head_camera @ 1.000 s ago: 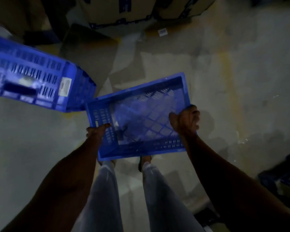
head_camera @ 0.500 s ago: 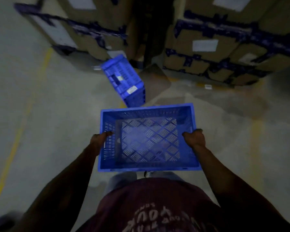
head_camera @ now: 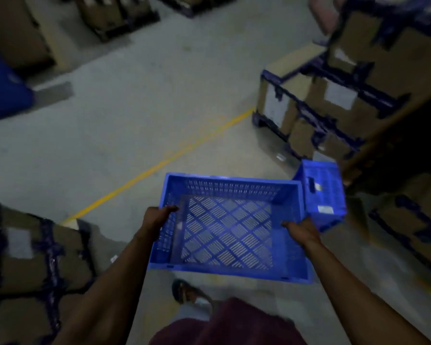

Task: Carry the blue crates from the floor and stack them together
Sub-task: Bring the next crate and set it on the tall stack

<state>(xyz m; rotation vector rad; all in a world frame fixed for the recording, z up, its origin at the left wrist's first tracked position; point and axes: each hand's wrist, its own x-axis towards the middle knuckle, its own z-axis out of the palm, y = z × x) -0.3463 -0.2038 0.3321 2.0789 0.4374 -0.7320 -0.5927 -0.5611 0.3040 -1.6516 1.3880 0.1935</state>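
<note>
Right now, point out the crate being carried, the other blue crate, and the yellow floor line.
Carried crate (head_camera: pixel 228 235), head view, lattice bottom.
Other crate (head_camera: pixel 322 195), head view, side wall.
Yellow line (head_camera: pixel 159 165), head view, mid-stripe.

Warehouse: taped cartons (head_camera: pixel 334 95) on pallets, yellow floor line (head_camera: pixel 159 165).

The crate (head_camera: pixel 228 230) between the hands is blue plastic with a smooth, slightly shiny rim; its walls have small slots and its bottom is an open lattice. The second crate (head_camera: pixel 321 195) on the floor is the same slotted blue plastic, with pale paper labels. The floor (head_camera: pixel 134 115) looks like matt grey concrete with a painted yellow line (head_camera: pixel 159 165). The boxes (head_camera: pixel 334 95) are dull brown cardboard, bound with dark blue tape and carrying white paper labels.
</note>
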